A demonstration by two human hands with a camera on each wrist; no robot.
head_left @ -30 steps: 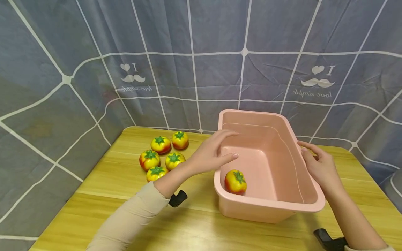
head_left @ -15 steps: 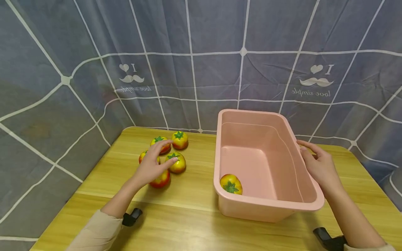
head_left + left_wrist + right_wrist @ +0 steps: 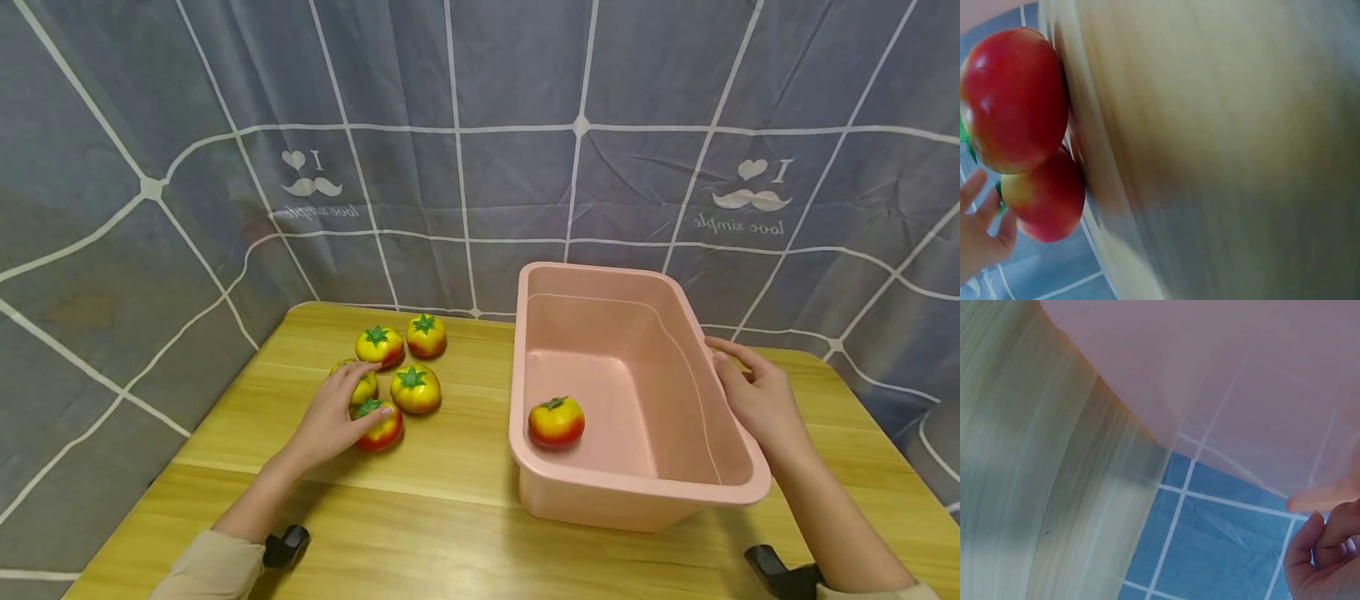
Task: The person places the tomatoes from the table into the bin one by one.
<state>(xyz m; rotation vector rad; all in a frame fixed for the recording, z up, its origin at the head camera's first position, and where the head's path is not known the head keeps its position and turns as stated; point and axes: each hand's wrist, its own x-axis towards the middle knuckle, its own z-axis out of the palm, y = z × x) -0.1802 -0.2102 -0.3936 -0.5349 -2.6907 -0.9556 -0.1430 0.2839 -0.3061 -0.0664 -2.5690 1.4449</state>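
Note:
In the head view my left hand (image 3: 332,419) is over the near left of a group of yellow-and-red tomatoes with green star-shaped leaves. Its fingers are parted above the nearest tomato (image 3: 381,427) and partly cover another tomato (image 3: 366,388) behind it. The left wrist view has the fingers (image 3: 988,209) beside a red tomato (image 3: 1047,194), holding nothing. On the right, my right hand (image 3: 761,400) holds the right rim of a pink plastic basin (image 3: 637,492). Inside the basin's near left corner lies one tomato (image 3: 557,422).
More tomatoes stand close by: one to the right (image 3: 416,389) and two behind, a left one (image 3: 379,346) and a right one (image 3: 426,336). The wooden table (image 3: 420,533) ends at a grey gridded curtain (image 3: 517,183). Black wrist mounts (image 3: 287,547) sit under both forearms.
My left hand has moved from over the basin leftward to the tomatoes, then lower and nearer. The tomato in the basin has rolled about. My right hand stays on the rim.

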